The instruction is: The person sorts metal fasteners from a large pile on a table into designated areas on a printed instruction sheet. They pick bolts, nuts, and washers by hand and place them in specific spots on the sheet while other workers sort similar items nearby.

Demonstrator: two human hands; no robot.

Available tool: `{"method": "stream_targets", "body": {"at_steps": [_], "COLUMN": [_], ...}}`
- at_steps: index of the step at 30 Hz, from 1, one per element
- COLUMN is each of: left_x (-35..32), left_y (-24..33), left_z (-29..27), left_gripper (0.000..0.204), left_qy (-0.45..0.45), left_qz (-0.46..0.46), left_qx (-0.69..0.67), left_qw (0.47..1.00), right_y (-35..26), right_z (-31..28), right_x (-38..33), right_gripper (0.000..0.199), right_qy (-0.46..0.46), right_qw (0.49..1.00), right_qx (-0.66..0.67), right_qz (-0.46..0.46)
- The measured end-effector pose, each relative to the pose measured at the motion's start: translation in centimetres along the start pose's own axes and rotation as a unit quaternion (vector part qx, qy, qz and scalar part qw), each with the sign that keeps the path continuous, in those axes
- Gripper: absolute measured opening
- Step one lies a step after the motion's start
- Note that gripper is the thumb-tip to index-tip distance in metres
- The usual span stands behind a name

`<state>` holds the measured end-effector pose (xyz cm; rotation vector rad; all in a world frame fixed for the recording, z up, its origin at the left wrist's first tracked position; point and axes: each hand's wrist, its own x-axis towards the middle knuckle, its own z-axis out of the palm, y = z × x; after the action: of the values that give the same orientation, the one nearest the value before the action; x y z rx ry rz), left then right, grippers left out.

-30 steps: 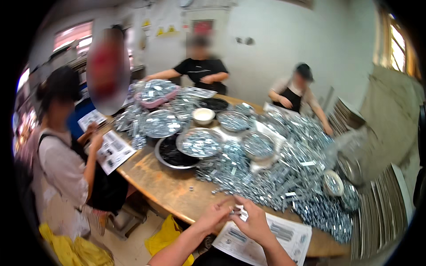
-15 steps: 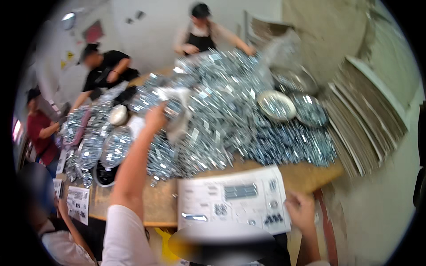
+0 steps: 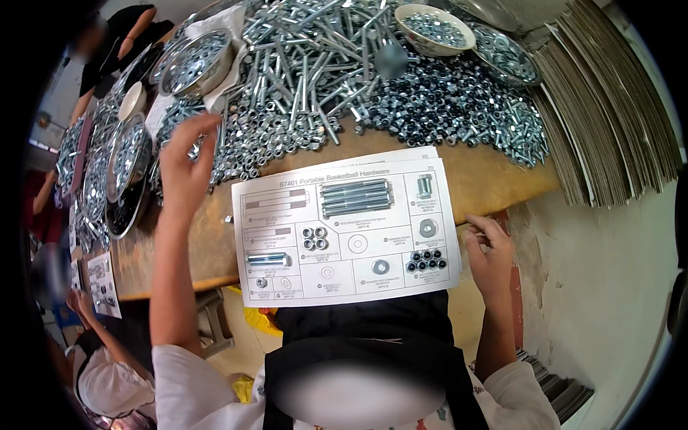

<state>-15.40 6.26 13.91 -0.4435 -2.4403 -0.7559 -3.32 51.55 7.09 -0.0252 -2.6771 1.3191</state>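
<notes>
My left hand (image 3: 185,161) is raised above the near side of the hardware, close to the loose silver nuts (image 3: 261,140). Its thumb and forefinger meet in a pinch; anything between them is too small to make out. In front of me lies a printed parts sheet (image 3: 344,252), bearing long bolts (image 3: 356,197), a shorter bolt group (image 3: 268,259), silver nuts (image 3: 314,239), black-ringed nuts (image 3: 426,261), washers (image 3: 428,228) and small bolts (image 3: 425,187). Beside the sheet's right edge, my right hand (image 3: 491,258) rests at the table edge, fingers apart and holding nothing.
A metal bowl of washers (image 3: 195,66) stands beyond my left hand. Long bolts (image 3: 308,61) are heaped at the centre back, dark nuts (image 3: 437,97) right of them. Flattened cardboard (image 3: 609,100) is stacked at right. Co-workers sit left, one with another sheet (image 3: 105,283).
The view has tilted down toward the sheet. My left hand has drawn back from the metal bowl toward me. My right hand remains beside the sheet's right edge.
</notes>
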Motion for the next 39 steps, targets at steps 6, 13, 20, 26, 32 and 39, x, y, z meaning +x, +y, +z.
{"method": "stream_targets", "body": {"at_steps": [6,13,20,26,32,39], "left_x": [-15.1,-23.4,-22.8,-22.0,-21.9,-22.7], "left_y": [1.1,5.4,9.0,10.4,10.7,11.0], "left_z": [-1.1,0.7,0.7,0.4,0.6,1.4], "left_gripper": [0.020,0.031,0.040,0.043,0.041,0.039], "left_qy": [0.057,0.111,0.143,0.162,0.170,0.181], "left_qz": [-0.283,-0.446,-0.500,-0.530,-0.524,-0.524], "left_qx": [-0.103,-0.273,-0.357,-0.374,-0.409,-0.406], "left_qw": [0.952,0.845,0.776,0.744,0.728,0.727], "right_y": [-6.0,-6.9,-7.1,-4.7,0.4,-0.3], "right_z": [3.7,7.1,7.5,4.4,3.2,3.4], "right_x": [-0.9,-1.7,-2.5,-0.4,1.5,2.5], "right_gripper": [0.040,0.049,0.046,0.047,0.061,0.062], "right_qy": [-0.141,-0.188,-0.206,-0.061,-0.142,-0.142], "right_qw": [0.960,0.930,0.915,0.975,0.977,0.960], "right_qx": [-0.053,-0.145,-0.207,-0.150,0.141,0.224], "right_qz": [-0.236,-0.280,-0.279,-0.149,0.069,0.090]}}
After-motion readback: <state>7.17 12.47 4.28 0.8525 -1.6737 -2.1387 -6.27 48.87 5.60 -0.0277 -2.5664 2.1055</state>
